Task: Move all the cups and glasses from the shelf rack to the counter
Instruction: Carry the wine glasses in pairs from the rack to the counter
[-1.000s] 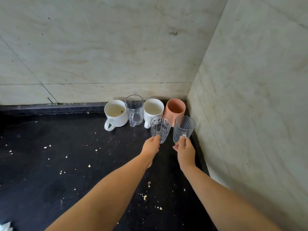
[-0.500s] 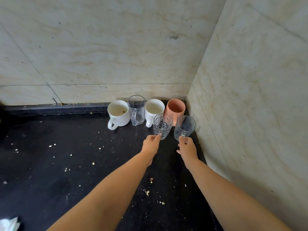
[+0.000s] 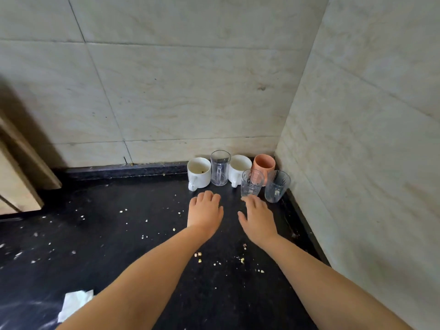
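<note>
Nearest the camera, a crumpled white paper scrap (image 3: 73, 303) lies on the dark tabletop (image 3: 119, 246), which is speckled with pale crumbs (image 3: 198, 256). Two bare forearms reach forward over it. The left hand (image 3: 204, 211) hangs palm down with its fingers loosely curled and holds nothing. The right hand (image 3: 258, 219) is likewise empty, its fingers spread and relaxed, with the fingertips (image 3: 247, 198) just short of the nearest glass; whether they touch it cannot be told. Straight ahead of the hands, in the corner where the two marble walls (image 3: 190, 91) meet, the task's things stand upright in two rows. In front are a patterned glass (image 3: 252, 183) and, just to its right against the side wall, a glass with a handle (image 3: 277, 186). Behind them, along the back wall, stand a white mug (image 3: 198, 172), a tall clear glass mug (image 3: 220, 167), a second white mug (image 3: 239, 169) and a terracotta cup (image 3: 264, 164), each close beside the next. All six already rest on the tabletop, so nothing here needs lifting. The shelf rack is out of sight, and it cannot be told which way it lies or which hand is nearer to it. At far left a wooden panel (image 3: 16, 163) leans in.
</note>
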`<state>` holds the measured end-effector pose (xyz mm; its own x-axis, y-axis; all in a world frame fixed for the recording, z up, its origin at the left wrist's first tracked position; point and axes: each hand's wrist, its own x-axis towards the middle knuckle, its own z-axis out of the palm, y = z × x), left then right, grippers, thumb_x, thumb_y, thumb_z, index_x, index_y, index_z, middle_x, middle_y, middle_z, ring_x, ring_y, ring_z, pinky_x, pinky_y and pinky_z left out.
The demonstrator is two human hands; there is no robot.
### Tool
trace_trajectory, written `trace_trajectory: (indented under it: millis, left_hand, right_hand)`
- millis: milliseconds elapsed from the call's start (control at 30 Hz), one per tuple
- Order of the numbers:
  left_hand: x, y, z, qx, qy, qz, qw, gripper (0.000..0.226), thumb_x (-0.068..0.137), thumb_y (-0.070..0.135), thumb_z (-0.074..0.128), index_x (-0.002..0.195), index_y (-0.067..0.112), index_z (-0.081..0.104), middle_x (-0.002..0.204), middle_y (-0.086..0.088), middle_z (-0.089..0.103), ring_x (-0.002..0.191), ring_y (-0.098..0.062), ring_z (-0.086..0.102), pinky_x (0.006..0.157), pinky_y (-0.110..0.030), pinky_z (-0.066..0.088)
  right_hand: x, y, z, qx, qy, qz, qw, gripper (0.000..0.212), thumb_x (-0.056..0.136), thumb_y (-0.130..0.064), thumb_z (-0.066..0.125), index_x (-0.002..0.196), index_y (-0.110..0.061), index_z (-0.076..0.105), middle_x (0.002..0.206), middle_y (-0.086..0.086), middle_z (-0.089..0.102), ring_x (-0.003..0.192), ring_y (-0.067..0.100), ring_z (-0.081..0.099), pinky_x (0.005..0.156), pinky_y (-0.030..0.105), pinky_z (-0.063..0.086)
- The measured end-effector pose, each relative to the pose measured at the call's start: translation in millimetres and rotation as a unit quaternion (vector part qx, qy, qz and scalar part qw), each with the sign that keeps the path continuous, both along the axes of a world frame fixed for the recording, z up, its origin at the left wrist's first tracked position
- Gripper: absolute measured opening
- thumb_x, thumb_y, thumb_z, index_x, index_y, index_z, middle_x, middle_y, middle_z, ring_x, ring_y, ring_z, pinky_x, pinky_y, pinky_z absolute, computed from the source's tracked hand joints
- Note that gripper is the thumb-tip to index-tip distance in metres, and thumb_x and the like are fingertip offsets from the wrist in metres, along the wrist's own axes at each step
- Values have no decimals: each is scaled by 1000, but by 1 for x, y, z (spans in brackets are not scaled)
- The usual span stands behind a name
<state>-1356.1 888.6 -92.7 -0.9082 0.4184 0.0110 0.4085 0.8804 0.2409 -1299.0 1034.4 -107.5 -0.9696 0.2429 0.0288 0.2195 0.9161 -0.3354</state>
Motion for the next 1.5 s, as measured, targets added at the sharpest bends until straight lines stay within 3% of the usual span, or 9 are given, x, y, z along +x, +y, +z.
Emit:
trace_trajectory:
  millis: [167, 333, 500, 633, 767, 967, 1133, 1333, 1500]
  left_hand:
    - [24, -76, 4, -39, 6, 22, 999, 42, 100, 36, 37, 138, 20, 44, 140, 0, 45, 133, -21, 40, 115, -38, 28]
    - [46, -163, 7, -69, 7, 133, 989, 43, 100, 36, 37, 140, 20, 41, 142, -1, 43, 135, -22, 38, 117, -40, 25]
    - [100, -233, 12, -64, 10, 280, 958, 42, 99, 35, 37, 137, 19, 42, 139, -2, 45, 131, -24, 40, 115, -40, 27]
    - [179, -274, 7, -35, -1, 407, 913, 40, 100, 34, 36, 136, 19, 44, 140, -1, 46, 132, -24, 41, 114, -39, 29]
    - [271, -301, -1, 24, -20, 549, 835, 35, 98, 33, 39, 128, 18, 49, 132, -3, 51, 126, -25, 45, 106, -37, 33]
    - [438, -348, -3, 13, -35, 703, 710, 36, 96, 35, 41, 126, 17, 50, 128, -3, 52, 124, -24, 46, 102, -36, 35]
    - [579, -375, -1, -3, -75, 784, 617, 35, 96, 36, 41, 122, 16, 51, 127, -6, 53, 123, -26, 47, 101, -38, 37]
    - [745, -404, 0, -4, -116, 830, 545, 37, 96, 37, 41, 125, 16, 50, 129, -7, 53, 125, -28, 46, 103, -41, 36]
    - [886, -430, 20, 32, -111, 883, 455, 37, 97, 35, 40, 128, 15, 49, 132, -9, 51, 127, -29, 46, 108, -44, 36]
  right_hand:
    - [4, -73, 5, 25, -33, 87, 995, 44, 98, -33, 45, 140, -19, 40, 148, 1, 38, 135, 24, 39, 107, 39, 38]
    - [-6, -140, 17, 60, -32, 203, 977, 42, 99, -33, 41, 140, -21, 41, 150, 1, 35, 137, 23, 37, 109, 39, 35]
    - [-2, -203, 27, 82, -19, 332, 940, 38, 101, -32, 38, 137, -22, 43, 147, -1, 37, 134, 22, 38, 109, 39, 35]
    - [32, -263, 23, 92, -10, 447, 890, 39, 101, -32, 36, 139, -22, 42, 148, -1, 37, 136, 22, 37, 110, 39, 33]
    - [89, -327, 15, 111, 0, 554, 825, 39, 101, -29, 36, 137, -19, 43, 146, 1, 39, 132, 23, 40, 106, 37, 34]
    - [229, -428, 12, 136, 21, 712, 689, 37, 100, -30, 38, 132, -16, 47, 137, 5, 46, 126, 28, 44, 98, 39, 39]
    - [359, -496, 10, 142, 33, 788, 598, 36, 97, -30, 41, 128, -14, 51, 132, 8, 50, 122, 29, 48, 91, 38, 43]
    - [526, -567, 4, 174, 13, 833, 525, 36, 98, -30, 37, 127, -12, 49, 132, 9, 48, 127, 28, 43, 98, 42, 39]
    - [666, -610, 13, 157, 11, 872, 464, 36, 98, -30, 37, 125, -11, 51, 132, 12, 48, 126, 31, 43, 98, 42, 39]
